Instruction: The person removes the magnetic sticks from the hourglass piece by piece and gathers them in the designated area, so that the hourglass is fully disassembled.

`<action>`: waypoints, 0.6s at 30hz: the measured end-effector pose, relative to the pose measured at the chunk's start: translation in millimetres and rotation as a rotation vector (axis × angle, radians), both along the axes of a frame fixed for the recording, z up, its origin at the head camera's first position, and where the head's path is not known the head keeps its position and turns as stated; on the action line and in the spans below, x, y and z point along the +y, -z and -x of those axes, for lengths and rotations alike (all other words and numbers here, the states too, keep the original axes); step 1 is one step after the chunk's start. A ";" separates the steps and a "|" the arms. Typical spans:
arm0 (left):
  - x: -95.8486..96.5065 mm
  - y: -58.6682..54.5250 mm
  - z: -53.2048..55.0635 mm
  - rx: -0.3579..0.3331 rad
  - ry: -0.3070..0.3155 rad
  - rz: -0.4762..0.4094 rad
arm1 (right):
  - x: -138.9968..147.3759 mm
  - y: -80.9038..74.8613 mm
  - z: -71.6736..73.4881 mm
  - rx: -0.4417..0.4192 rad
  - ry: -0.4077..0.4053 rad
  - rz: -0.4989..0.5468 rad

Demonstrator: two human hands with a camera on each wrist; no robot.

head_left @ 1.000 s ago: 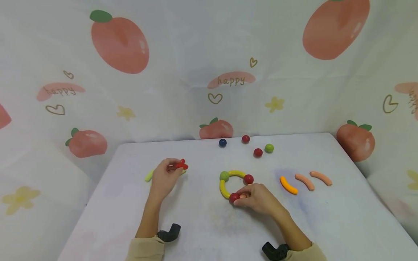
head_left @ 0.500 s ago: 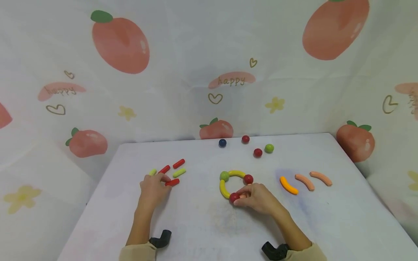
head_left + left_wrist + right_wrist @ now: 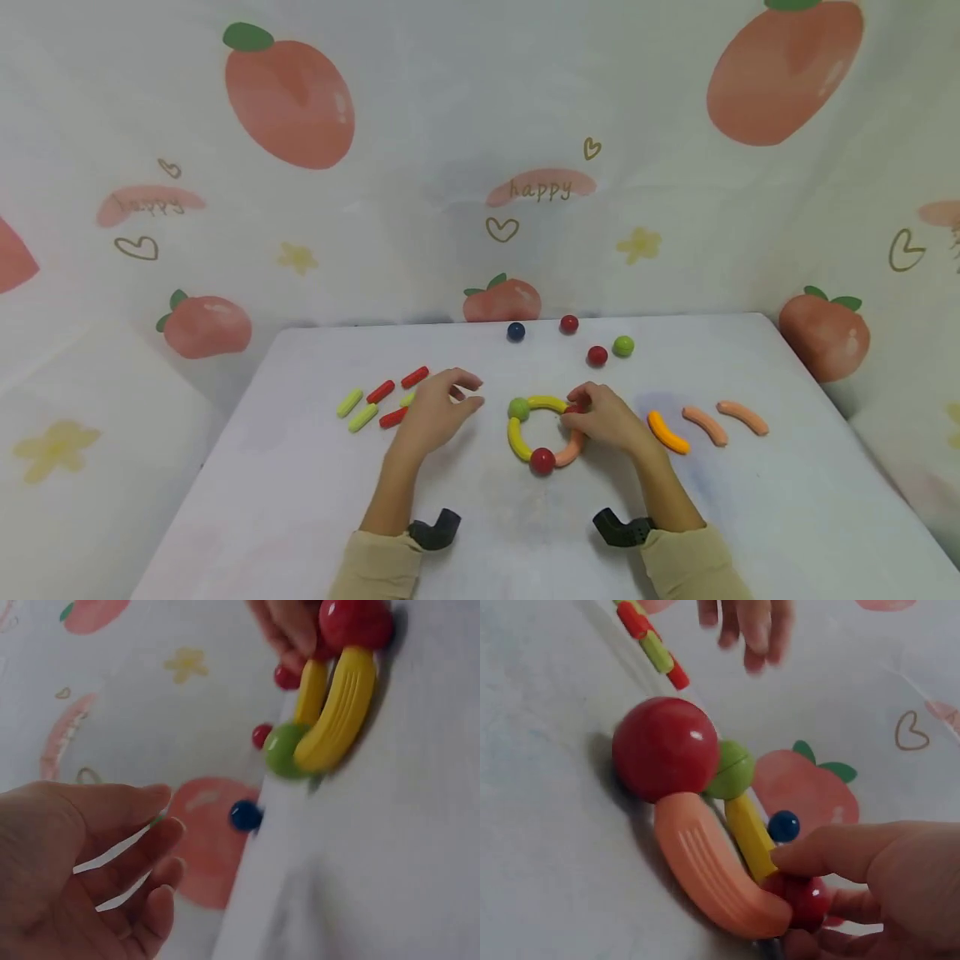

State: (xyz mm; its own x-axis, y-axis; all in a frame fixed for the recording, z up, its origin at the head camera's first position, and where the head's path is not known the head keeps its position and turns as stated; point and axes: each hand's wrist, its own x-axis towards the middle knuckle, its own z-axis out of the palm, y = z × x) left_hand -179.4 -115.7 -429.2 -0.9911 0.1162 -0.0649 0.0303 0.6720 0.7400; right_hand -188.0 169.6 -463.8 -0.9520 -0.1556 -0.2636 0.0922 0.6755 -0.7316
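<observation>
A ring of magnetic toy pieces lies on the table: a green ball [image 3: 518, 408], a yellow curved rod [image 3: 517, 441] on the left, another yellow curved rod [image 3: 546, 402] at the back, a peach curved rod [image 3: 572, 448] and a red ball [image 3: 542, 462] at the front. My right hand [image 3: 611, 421] pinches a second red ball [image 3: 811, 901] at the ring's right side, between thumb and fingers; the fingers partly hide it. Left of the ring hovers my left hand [image 3: 435, 417], fingers loosely spread and holding nothing, as the left wrist view [image 3: 97, 862] confirms.
Short straight rods, red [image 3: 381, 392] and light green [image 3: 349, 403], lie to the left. At the back are a dark blue ball [image 3: 516, 332], two red balls [image 3: 597, 356] and a green ball [image 3: 623, 346]. An orange curved rod [image 3: 667, 433] and two peach ones [image 3: 705, 426] lie right.
My left hand has put down red rods among the straight rods on the left, then moved right toward the ring. My right hand has shifted from the front red ball to the right-hand one.
</observation>
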 end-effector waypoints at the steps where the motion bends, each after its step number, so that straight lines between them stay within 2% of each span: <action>1: 8.3 4.0 3.1 -0.031 0.025 -0.012 | -2.5 2.0 1.3 -0.013 -0.014 0.009; 5: 29.8 22.0 12.9 -0.124 0.100 -0.009 | -13.9 9.9 1.8 -0.003 -0.025 0.046; 9: 36.5 34.2 16.1 -0.143 0.130 0.011 | -20.5 14.3 -0.6 0.040 -0.031 0.047; 13: 36.7 39.5 15.6 -0.146 0.124 -0.003 | -20.6 13.7 -3.0 0.055 -0.024 0.026; 18: 33.7 41.1 15.1 -0.140 0.123 -0.007 | -16.4 10.3 -5.2 0.057 -0.070 0.020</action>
